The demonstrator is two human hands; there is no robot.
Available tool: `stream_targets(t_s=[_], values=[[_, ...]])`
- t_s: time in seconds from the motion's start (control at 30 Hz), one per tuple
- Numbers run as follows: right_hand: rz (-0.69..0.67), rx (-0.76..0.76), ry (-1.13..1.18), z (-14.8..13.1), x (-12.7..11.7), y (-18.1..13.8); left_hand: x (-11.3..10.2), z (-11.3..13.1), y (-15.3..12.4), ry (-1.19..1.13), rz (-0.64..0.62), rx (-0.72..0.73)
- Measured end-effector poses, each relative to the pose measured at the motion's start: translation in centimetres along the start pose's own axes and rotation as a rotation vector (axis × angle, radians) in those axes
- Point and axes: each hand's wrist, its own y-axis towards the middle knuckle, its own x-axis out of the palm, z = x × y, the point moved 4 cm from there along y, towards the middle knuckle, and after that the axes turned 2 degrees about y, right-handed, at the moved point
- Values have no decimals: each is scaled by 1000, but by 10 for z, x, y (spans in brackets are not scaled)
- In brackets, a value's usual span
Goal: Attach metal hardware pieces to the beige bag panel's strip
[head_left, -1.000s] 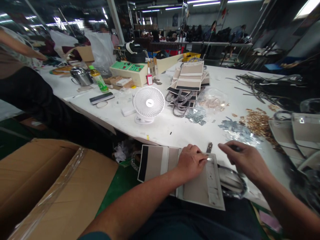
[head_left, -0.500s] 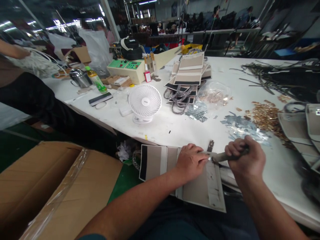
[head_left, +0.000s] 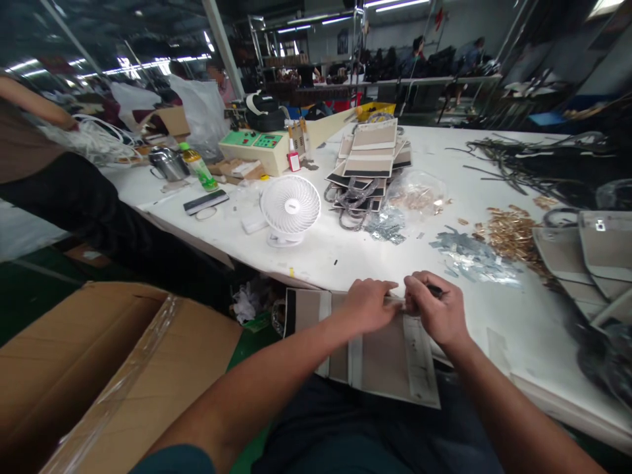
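A beige folding fabric panel (head_left: 382,362) with pale edging lies across my lap against the table's front edge. My left hand (head_left: 371,306) grips its far edge, with the index finger stretched to the right. Close to those fingertips, my right hand (head_left: 440,308) is closed around a hand tool (head_left: 434,290). Only the tool's dark end shows; its kind and working end are hidden by my fingers. A pale strip along the panel's right side bears small dark marks.
On the white table (head_left: 345,266) are a white fan (head_left: 291,207), stacked panels (head_left: 370,158), grey metal pieces (head_left: 474,253) and gold-coloured pieces (head_left: 511,230). More panels (head_left: 567,257) lie at right. An open cardboard box (head_left: 197,329) stands at left, near another person (head_left: 29,145).
My right hand has moved left and turned, bringing the tool close to my left fingertips. The tool's grey-green length and the dark metal piece beyond the panel are now hidden. My left index finger has straightened.
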Motion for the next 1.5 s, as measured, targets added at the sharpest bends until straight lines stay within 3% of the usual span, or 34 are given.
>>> stream_targets(t_s=[0.2,0.33,0.43,0.57,0.77,0.87,0.97,1.1,1.17,1.3,1.5], values=[[12,67,128,7,-8,1,-11,1,21,84,-327,-142],[112,31,301,4,-6,6,-14,-4,37,29,-454,-217],[38,0,272,-3,3,6,-15,-6,47,4,-506,-241],[-137,-52,-4,-15,14,5,-13,-8,57,20,-529,-237],[-192,-137,-167,-14,12,6,-15,-8,55,26,-534,-209],[-118,-41,-55,-4,4,8,-16,-8,49,9,-518,-213],[9,16,207,-8,-6,13,-14,-10,46,-42,-496,-221],[151,-137,466,-32,-14,15,-10,-13,50,-82,-452,-205],[151,-160,387,-34,-13,12,-10,-13,51,-101,-453,-207],[89,-32,141,-15,-9,5,-12,-13,51,-113,-466,-239],[131,-134,356,-9,-16,9,-8,-15,54,-104,-448,-227]])
